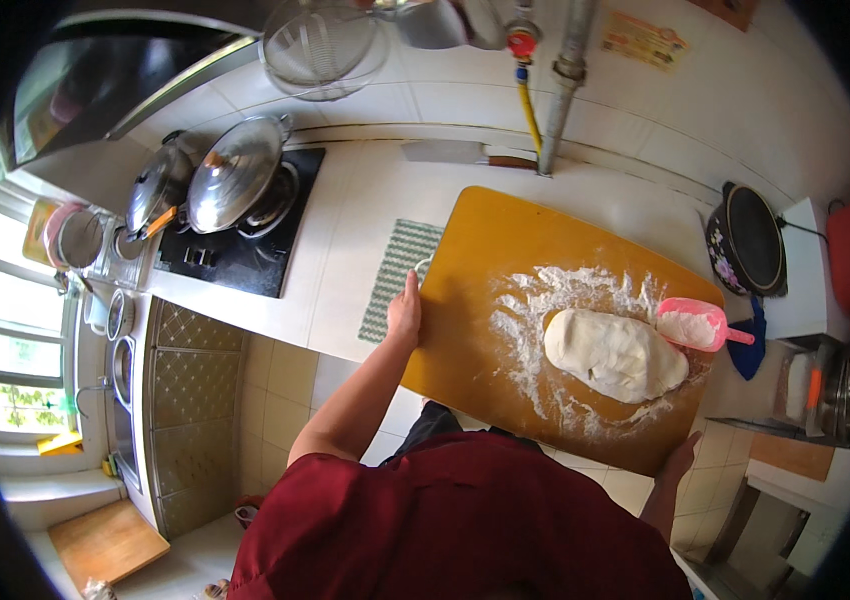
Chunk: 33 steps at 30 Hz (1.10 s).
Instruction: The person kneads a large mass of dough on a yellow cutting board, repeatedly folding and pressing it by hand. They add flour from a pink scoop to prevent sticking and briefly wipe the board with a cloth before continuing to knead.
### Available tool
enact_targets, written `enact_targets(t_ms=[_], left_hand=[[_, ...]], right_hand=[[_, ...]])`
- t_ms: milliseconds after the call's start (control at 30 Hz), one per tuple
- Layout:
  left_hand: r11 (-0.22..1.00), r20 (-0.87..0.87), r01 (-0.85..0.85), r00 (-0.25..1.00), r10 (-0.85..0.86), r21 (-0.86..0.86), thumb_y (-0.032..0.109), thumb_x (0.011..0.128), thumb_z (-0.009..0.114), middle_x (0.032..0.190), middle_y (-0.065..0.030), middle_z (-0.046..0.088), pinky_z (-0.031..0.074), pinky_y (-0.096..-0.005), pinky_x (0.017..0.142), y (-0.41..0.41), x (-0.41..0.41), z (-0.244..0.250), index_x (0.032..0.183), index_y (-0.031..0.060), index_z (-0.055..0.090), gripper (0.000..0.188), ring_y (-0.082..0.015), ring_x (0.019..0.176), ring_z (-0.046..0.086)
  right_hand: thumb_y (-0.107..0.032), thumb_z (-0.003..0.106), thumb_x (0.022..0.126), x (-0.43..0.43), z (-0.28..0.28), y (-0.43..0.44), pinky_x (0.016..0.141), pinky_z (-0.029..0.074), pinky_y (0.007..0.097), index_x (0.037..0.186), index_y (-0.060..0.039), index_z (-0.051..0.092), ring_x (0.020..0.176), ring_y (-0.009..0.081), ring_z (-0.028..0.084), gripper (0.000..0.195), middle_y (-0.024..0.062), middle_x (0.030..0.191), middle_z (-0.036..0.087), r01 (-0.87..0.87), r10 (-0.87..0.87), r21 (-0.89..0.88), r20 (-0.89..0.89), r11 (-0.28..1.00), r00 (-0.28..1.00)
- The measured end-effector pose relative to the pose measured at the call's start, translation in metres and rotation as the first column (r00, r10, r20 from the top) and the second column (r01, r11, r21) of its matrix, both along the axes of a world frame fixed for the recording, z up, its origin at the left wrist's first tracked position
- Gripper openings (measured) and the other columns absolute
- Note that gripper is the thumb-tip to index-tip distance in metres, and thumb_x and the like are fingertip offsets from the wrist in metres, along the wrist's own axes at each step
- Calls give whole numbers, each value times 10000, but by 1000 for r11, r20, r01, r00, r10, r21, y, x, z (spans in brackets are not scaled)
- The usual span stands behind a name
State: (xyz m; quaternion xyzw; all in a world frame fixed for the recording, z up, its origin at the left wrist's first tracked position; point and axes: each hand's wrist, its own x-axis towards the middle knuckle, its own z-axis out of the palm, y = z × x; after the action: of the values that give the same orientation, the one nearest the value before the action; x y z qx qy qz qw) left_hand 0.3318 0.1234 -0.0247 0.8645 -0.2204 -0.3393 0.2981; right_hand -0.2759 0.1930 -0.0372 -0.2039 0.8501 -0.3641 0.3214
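Observation:
A large wooden board (496,247) is tilted in view at the counter's front edge, gripped at opposite ends by both hands. My left hand (405,309) holds its left edge, the thumb along the side. Around the near right corner is my right hand (678,456), its fingers mostly hidden. On the board lies an oblong lump of pale dough (612,356) amid scattered white flour (519,322). A pink plastic scoop (695,324) with flour in it rests against the dough's right end, its handle jutting past the board.
A green-and-white patterned mat (391,289) lies left of the board, partly under it. Behind, a cleaver (447,153) rests by the wall near a gas pipe (566,90). Lidded pans (237,176) occupy the gas hob (275,255). At right stands a black pot (753,236).

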Motion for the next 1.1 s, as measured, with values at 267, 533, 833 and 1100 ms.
enact_targets(t_ms=[267,533,833,1100], left_hand=[[931,-224,-355,917,330,-83,689,866,408,1019,-208,632,431,-396,868,67,169,-3,1147,-94,586,850,-294,936,567],[859,-298,-491,849,436,-143,708,833,469,1091,-174,617,444,-356,876,117,286,21,1159,-54,595,838,-257,995,578],[881,-259,-470,859,442,-55,720,814,485,1126,-172,610,449,-346,878,97,316,-9,1172,-55,593,861,-250,1013,577],[954,-152,-301,944,295,-18,745,821,423,1047,-185,641,439,-362,869,34,270,-39,1094,-57,640,875,-281,982,597]], right_hand=[[-557,350,964,158,-13,-33,812,465,365,1057,41,624,897,227,586,664,144,1001,645,-146,185,-258,134,955,974],[-634,323,929,292,-34,-49,848,435,440,1057,112,598,947,365,573,805,295,1024,616,-306,306,-31,8,952,952],[-633,320,929,303,-57,-50,894,427,415,1122,124,568,1024,362,565,820,277,1077,606,-300,293,-48,-124,953,948],[-627,245,936,261,-35,-53,858,430,469,1042,91,629,947,439,584,822,284,988,639,-251,256,53,-254,966,932]])
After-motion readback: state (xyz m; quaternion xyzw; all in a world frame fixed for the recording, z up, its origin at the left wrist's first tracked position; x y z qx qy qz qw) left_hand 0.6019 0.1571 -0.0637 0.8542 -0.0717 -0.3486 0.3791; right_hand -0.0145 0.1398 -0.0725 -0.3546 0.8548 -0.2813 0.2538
